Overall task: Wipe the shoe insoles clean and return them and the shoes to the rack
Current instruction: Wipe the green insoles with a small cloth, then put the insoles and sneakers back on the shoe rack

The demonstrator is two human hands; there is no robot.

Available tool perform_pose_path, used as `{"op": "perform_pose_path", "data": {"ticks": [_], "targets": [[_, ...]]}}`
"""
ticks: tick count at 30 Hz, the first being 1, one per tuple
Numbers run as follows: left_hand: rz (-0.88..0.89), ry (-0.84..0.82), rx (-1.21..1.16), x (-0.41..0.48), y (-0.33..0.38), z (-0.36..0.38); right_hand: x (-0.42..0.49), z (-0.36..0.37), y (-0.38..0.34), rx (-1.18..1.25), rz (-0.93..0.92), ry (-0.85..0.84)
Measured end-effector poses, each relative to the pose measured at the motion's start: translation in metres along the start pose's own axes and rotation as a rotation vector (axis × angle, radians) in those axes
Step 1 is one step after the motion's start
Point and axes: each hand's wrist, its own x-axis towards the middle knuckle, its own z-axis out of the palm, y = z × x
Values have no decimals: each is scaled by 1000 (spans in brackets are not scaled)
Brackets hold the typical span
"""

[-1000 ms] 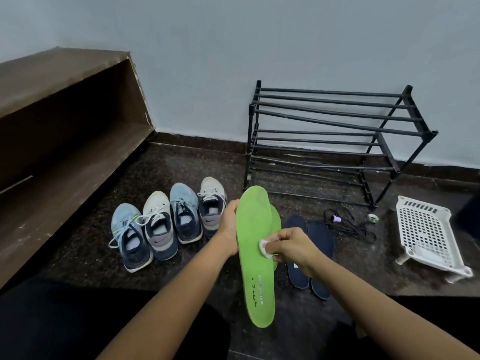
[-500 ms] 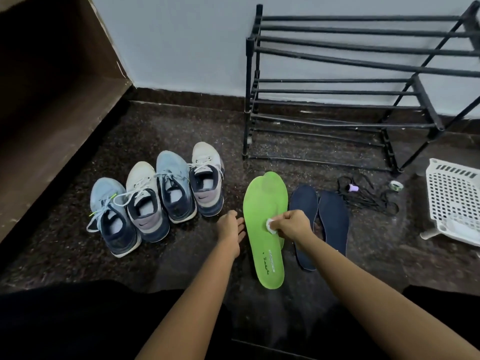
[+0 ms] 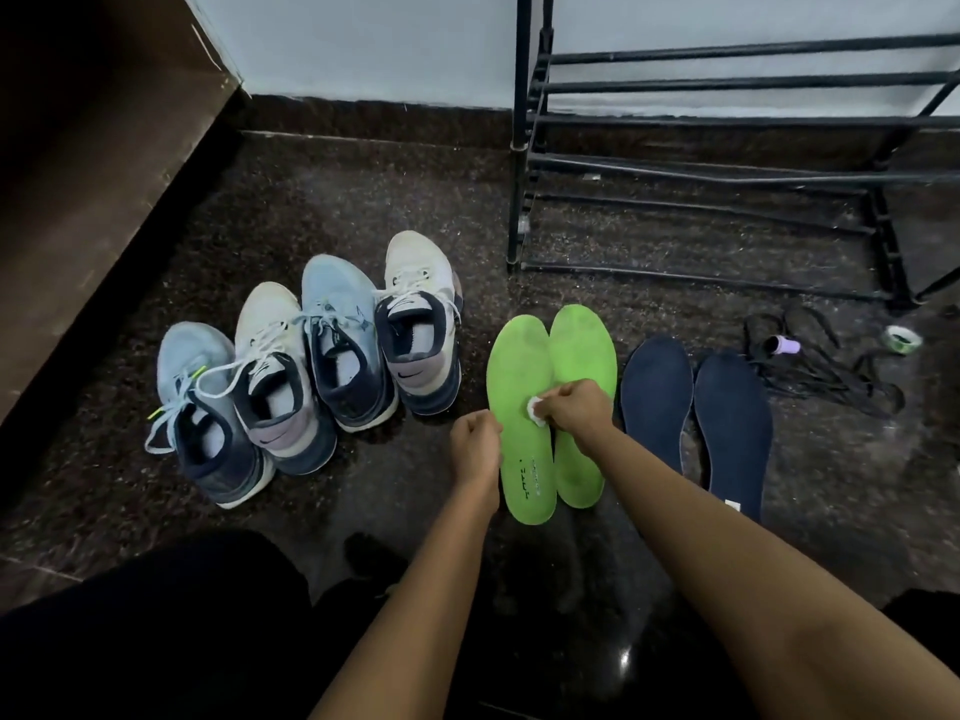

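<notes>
Now our R hand (image 3: 576, 407) pinches a small white pad (image 3: 536, 409) onto the left green insole (image 3: 519, 366), which lies flat on the floor touching its twin (image 3: 584, 350). L hand (image 3: 475, 444) is curled at that insole's edge; can't tell if it grips. Navy insoles (image 3: 657, 387) lie just right, four shoes (image 3: 332, 356) left, rack (image 3: 727, 122) behind.

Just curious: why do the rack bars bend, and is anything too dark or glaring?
Head view: wide-angle lens bows the shoe rack bars; dim light blackens the lower left; small glare spot on the floor; green insoles, white pad look sharp.
</notes>
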Motion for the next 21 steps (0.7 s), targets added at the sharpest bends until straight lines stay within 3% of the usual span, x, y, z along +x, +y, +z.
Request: {"op": "perform_pose_path", "data": {"ticks": [11,21], "targets": [[58,-18,59,-3,5,3,3,-4,2,24,-11,2],[202,-135,77,-71,48,23,-62,-94,-17,29,-69,122]]}}
